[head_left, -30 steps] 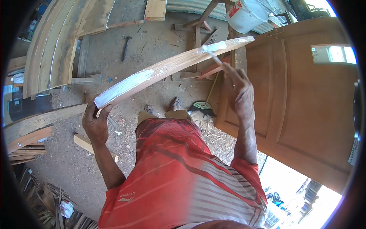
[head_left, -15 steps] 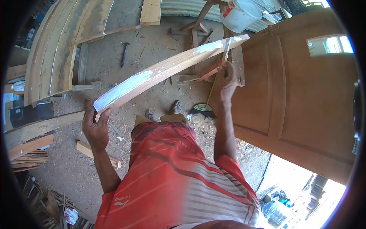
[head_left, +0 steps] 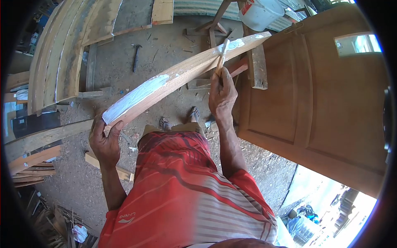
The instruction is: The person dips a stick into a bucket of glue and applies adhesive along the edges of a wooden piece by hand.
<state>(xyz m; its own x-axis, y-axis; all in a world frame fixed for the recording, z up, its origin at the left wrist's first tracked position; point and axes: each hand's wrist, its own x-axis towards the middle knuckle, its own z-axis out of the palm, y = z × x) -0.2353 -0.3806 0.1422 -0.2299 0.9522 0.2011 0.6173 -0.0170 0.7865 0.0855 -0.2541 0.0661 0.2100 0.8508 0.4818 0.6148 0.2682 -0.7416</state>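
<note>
A long wooden board (head_left: 186,75) slants across the view, rising from lower left to upper right. Thick white paste (head_left: 138,96) covers its top edge at the near end, with thinner patches toward the far end. My left hand (head_left: 106,142) grips the near end between thumb and fingers. In my right hand (head_left: 223,95) is a thin, flat stick (head_left: 225,50), pinched near its lower end. The stick's white-smeared tip rests against the board's coated edge, right of the middle. The board's far end lies over a wooden support (head_left: 259,68).
Several joined planks (head_left: 68,47) stand at the upper left, beside a hammer (head_left: 136,58) on the ground. A white bucket (head_left: 261,15) is at the top. A brown panelled door (head_left: 273,95) fills the right side. A wood offcut (head_left: 122,172) lies below my left hand.
My right hand has moved left along the board with the stick, from near the far end toward the middle. My left hand has kept its grip in nearly the same place.
</note>
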